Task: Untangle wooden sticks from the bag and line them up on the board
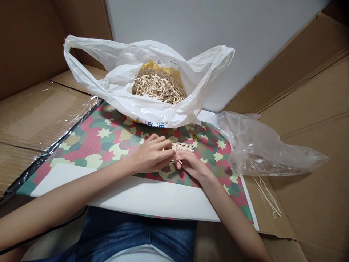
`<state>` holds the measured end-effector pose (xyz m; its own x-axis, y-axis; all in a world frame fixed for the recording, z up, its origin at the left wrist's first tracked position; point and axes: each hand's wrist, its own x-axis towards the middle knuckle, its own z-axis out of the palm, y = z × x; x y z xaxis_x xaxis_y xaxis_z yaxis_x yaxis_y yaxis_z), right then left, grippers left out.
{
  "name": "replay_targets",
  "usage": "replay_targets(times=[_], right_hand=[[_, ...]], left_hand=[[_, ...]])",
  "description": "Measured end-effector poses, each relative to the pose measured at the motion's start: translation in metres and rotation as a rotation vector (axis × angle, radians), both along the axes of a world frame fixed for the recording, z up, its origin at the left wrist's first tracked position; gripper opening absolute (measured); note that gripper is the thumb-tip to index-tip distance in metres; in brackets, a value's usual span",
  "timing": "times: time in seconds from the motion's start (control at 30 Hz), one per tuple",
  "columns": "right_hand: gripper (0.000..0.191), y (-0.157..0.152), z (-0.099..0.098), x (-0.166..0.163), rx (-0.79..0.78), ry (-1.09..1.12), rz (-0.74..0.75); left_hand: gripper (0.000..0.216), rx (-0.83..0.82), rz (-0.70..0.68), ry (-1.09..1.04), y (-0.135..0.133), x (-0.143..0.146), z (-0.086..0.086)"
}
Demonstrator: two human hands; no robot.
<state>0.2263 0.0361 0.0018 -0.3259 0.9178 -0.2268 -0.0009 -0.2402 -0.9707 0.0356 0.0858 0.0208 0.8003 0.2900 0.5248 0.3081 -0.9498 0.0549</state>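
Observation:
My left hand (155, 154) and my right hand (191, 163) meet over the patterned sheet, with their fingertips pinched together. Between them is a thin pale strand (180, 162), its short end poking out at my right fingertips; the rest of it is hidden by my fingers. Just behind the hands, a bundle of straight thin pale strands (185, 146) lies on the sheet, partly covered by my left fingers. Beyond it stands an open white plastic bag (114, 85), holding a heap of short, knotted-looking pale pieces (158, 85).
The camouflage-patterned sheet (92, 142) has a white band (152, 196) along its near side. A clear plastic bag (261, 149) lies at the right, with a few loose strands (268, 196) below it on cardboard. Cardboard walls (308, 109) and a white wall (196, 29) enclose the space.

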Motion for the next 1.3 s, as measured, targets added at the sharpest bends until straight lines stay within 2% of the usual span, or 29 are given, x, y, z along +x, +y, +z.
replay_targets(times=[0.13, 0.23, 0.33, 0.4, 0.53, 0.63, 0.73, 0.83, 0.93, 1.13, 1.3], right_hand=[[0.020, -0.001, 0.001, -0.003, -0.005, 0.030, 0.054], [0.020, -0.002, 0.001, -0.005, 0.015, 0.004, 0.082], [0.025, -0.002, 0.005, -0.005, 0.034, -0.051, 0.110], [0.028, -0.002, 0.011, -0.003, 0.077, -0.110, 0.044], [0.022, -0.005, 0.020, -0.002, 0.381, -0.395, -0.237], [0.016, -0.009, 0.022, -0.007, 0.637, -0.645, -0.189], [0.015, -0.012, 0.020, -0.015, 0.732, -0.795, -0.096], [0.014, -0.012, 0.019, -0.016, 0.670, -0.766, -0.021], [0.015, -0.009, 0.019, -0.013, 0.596, -0.675, 0.038], [0.019, -0.007, 0.021, -0.008, 0.463, -0.506, 0.031], [0.018, -0.007, 0.023, -0.010, 0.332, -0.307, 0.018]], left_hand=[[0.020, 0.116, -0.059, 0.097, -0.004, 0.002, 0.000], [0.017, 0.118, -0.065, 0.095, -0.006, 0.005, 0.000], [0.014, -0.050, 0.012, 0.011, -0.007, 0.007, -0.001], [0.013, -0.222, 0.094, -0.062, -0.007, 0.008, -0.001], [0.012, -0.461, 0.179, -0.142, -0.007, 0.009, -0.001], [0.013, -0.503, 0.173, -0.167, -0.008, 0.008, -0.001], [0.015, -0.480, 0.128, -0.172, -0.008, 0.008, -0.001], [0.015, -0.481, 0.070, -0.177, -0.008, 0.008, -0.002], [0.013, -0.558, 0.059, -0.224, -0.008, 0.009, -0.003], [0.011, -0.776, 0.071, -0.391, -0.007, 0.009, -0.004], [0.010, -0.810, 0.073, -0.456, -0.009, 0.010, -0.001]])
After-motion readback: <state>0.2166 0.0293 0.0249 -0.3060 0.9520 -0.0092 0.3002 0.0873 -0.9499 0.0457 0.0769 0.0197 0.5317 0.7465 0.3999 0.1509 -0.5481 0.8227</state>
